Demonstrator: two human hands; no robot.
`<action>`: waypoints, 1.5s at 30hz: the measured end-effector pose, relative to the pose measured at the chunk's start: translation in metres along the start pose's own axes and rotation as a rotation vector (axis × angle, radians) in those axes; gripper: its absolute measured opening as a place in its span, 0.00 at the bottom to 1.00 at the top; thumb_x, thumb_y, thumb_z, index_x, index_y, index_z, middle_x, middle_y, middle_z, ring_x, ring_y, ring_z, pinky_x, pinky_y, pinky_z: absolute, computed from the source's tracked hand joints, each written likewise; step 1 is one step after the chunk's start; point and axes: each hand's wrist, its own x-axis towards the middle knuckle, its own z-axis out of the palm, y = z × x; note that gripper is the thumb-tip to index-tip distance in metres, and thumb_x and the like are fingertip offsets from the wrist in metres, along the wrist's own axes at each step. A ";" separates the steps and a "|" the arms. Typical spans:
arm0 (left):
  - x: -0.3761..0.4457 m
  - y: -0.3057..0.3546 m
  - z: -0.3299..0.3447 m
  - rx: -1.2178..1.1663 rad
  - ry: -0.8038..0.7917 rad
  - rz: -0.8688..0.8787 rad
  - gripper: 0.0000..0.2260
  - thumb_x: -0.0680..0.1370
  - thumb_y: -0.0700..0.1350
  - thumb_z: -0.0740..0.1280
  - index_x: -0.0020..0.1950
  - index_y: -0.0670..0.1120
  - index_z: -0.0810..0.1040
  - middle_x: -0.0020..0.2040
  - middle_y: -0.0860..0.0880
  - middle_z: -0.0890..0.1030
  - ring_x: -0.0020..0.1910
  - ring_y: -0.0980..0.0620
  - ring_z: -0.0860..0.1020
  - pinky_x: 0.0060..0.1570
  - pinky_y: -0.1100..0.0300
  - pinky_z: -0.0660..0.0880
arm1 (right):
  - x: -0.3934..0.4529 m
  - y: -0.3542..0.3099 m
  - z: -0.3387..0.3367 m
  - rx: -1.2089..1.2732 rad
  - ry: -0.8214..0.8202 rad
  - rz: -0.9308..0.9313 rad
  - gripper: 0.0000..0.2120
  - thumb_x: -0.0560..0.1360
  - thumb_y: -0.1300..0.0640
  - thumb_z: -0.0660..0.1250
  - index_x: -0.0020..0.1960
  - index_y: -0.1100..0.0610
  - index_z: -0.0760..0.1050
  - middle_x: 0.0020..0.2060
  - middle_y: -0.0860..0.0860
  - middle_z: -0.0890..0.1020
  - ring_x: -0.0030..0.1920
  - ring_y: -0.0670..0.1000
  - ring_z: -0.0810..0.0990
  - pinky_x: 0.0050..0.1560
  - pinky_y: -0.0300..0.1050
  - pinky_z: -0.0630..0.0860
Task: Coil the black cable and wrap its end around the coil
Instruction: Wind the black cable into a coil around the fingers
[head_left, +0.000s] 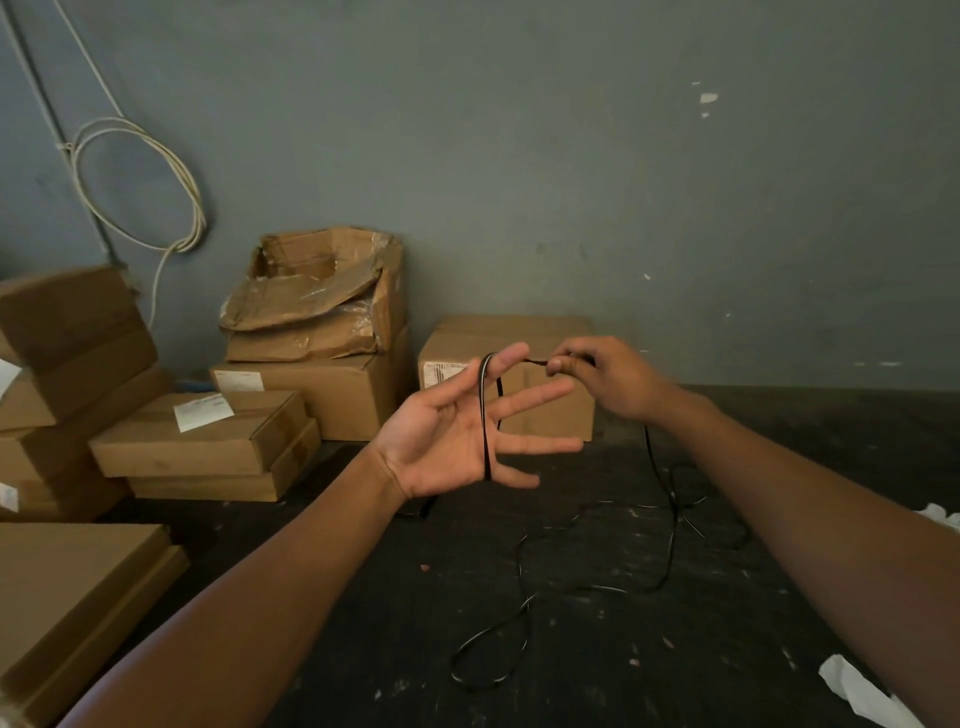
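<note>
The left hand is held up palm-out with fingers spread and straight, and the black cable is looped over the index finger and run down across the palm to the little finger, so basically one turn is draped on it. Just to the right of that hand, the cable is pinched between thumb and fingertips of the right hand, fingers curled around it. Below the left hand, the rest of the cable is left lying in loose loops on the dark floor. Cardboard boxes are stacked to the left of the left hand, by the grey wall.
</note>
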 end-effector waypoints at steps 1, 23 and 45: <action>0.002 0.002 0.002 0.006 -0.005 0.012 0.21 0.84 0.57 0.47 0.71 0.57 0.72 0.80 0.44 0.59 0.76 0.27 0.52 0.69 0.24 0.44 | -0.005 0.000 0.005 0.022 -0.011 0.017 0.08 0.80 0.59 0.63 0.48 0.59 0.81 0.44 0.52 0.83 0.47 0.54 0.80 0.52 0.54 0.77; -0.008 0.049 -0.044 0.131 0.417 0.108 0.33 0.75 0.74 0.45 0.74 0.62 0.67 0.75 0.44 0.70 0.70 0.31 0.70 0.63 0.18 0.44 | -0.060 -0.073 0.062 -0.048 -0.360 -0.064 0.12 0.82 0.49 0.57 0.53 0.51 0.79 0.41 0.45 0.82 0.43 0.39 0.79 0.44 0.46 0.76; -0.008 -0.002 -0.032 0.339 0.127 -0.383 0.21 0.82 0.60 0.57 0.76 0.63 0.63 0.77 0.47 0.67 0.75 0.37 0.65 0.65 0.21 0.38 | 0.010 -0.058 -0.051 -0.308 -0.121 -0.083 0.06 0.76 0.52 0.70 0.48 0.52 0.84 0.35 0.40 0.79 0.37 0.42 0.75 0.40 0.46 0.70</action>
